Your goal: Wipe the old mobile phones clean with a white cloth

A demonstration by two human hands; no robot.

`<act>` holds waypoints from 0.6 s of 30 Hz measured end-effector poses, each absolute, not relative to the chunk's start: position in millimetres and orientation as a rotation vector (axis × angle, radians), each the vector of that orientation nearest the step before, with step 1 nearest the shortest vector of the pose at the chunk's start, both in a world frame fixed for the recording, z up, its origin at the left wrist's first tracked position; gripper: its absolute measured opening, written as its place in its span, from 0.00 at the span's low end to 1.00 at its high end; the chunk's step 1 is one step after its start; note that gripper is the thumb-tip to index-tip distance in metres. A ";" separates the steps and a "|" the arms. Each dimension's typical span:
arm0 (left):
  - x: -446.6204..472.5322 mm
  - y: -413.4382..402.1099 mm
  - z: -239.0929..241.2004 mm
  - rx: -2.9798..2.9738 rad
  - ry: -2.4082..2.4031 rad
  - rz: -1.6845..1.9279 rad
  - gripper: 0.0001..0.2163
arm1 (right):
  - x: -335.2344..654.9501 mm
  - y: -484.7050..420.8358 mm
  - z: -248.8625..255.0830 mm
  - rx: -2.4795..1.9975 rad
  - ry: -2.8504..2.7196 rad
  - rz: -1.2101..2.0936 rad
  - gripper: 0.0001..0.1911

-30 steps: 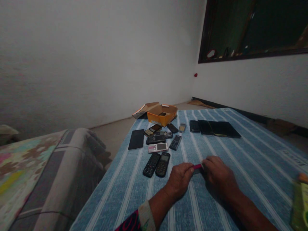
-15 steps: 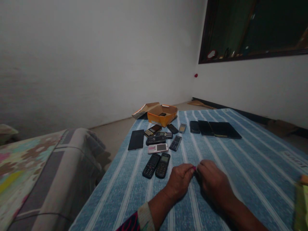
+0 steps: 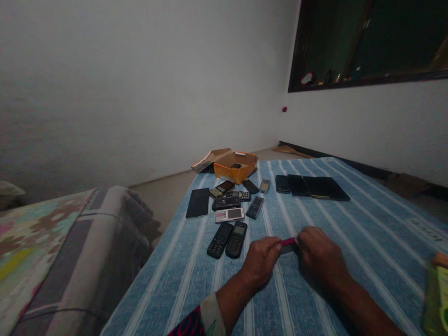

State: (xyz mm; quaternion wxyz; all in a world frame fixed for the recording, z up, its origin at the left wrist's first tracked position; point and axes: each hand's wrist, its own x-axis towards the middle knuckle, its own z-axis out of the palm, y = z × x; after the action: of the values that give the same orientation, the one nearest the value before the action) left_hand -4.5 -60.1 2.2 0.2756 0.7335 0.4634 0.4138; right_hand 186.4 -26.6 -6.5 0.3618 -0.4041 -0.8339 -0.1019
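My left hand (image 3: 261,261) and my right hand (image 3: 320,259) rest on the blue striped cloth (image 3: 367,233) and together pinch a small pink object (image 3: 288,241), of which only a short strip shows between the fingertips. What the pink thing is I cannot tell. Just left of my left hand lie two black keypad phones (image 3: 227,239) side by side.
Farther back lie several more keypad phones (image 3: 231,200), a black flat phone (image 3: 198,202), a row of dark smartphones (image 3: 311,185) and an open orange box (image 3: 236,166). A patterned cushion (image 3: 52,252) is at the left. Something yellow-green (image 3: 436,294) sits at the right edge.
My hands closed together half a second ago, hiding the pink object, and have now drawn apart again so the pink strip shows between them.
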 end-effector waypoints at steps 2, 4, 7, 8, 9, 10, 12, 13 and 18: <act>-4.4 -60.6 2.7 1.972 1.253 1.109 0.14 | 190.8 -24.2 -5.8 -1.065 -2.137 -0.286 0.11; -4.3 -60.8 2.6 1.971 1.257 1.115 0.14 | 190.7 -24.4 -5.3 -1.075 -2.127 -0.302 0.11; -4.1 -60.0 1.6 1.962 1.253 1.128 0.14 | 182.0 -29.5 -5.6 -1.062 -2.117 -0.292 0.11; -4.0 -59.4 1.0 1.955 1.249 1.133 0.14 | 177.4 -32.1 -5.9 -1.031 -2.120 -0.275 0.11; -3.9 -58.8 0.3 1.946 1.245 1.140 0.14 | 172.3 -34.9 -6.1 -0.988 -2.124 -0.254 0.11; -4.0 -58.2 -0.4 1.936 1.241 1.148 0.14 | 167.2 -37.7 -6.2 -0.940 -2.131 -0.228 0.11; -4.1 -57.2 -1.9 1.918 1.237 1.159 0.15 | 158.2 -42.7 -5.6 -0.859 -2.142 -0.169 0.11; -4.3 -56.9 -2.5 1.912 1.239 1.159 0.16 | 154.9 -44.7 -4.9 -0.834 -2.147 -0.137 0.11; -4.8 -57.2 -2.1 1.911 1.261 1.127 0.15 | 152.3 -49.7 0.4 -0.796 -2.142 -0.065 0.12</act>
State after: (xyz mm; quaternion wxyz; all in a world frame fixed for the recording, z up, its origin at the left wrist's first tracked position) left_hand -4.8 -57.2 -2.1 0.2905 0.7166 0.4730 0.4224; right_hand 152.3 -49.7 0.4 0.4151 -0.3168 -0.8525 -0.0259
